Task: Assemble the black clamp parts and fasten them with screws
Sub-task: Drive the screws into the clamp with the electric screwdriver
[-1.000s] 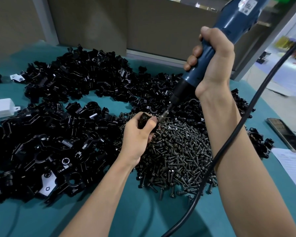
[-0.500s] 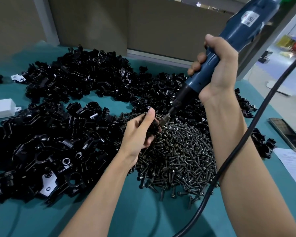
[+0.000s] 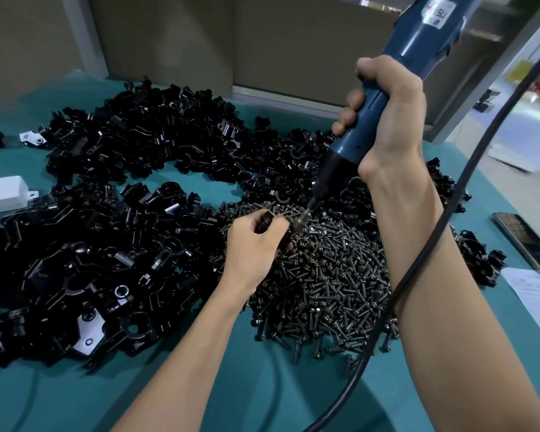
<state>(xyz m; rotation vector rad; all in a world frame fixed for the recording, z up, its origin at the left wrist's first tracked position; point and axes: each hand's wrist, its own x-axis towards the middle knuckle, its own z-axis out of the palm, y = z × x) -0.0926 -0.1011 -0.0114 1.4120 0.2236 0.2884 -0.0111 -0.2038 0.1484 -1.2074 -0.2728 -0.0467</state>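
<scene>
A single wide-angle view sits at the person's head, facing forward and steeply down over the teal cloth-covered surface. It is close: the left hand and right hand reach in from the lower edge to mid-frame. Grey wall panels beyond the surface's far edge fill the top.

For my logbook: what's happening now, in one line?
left hand grips clamp part | right hand holds screwdriver | bit at part, over screw pile
</scene>
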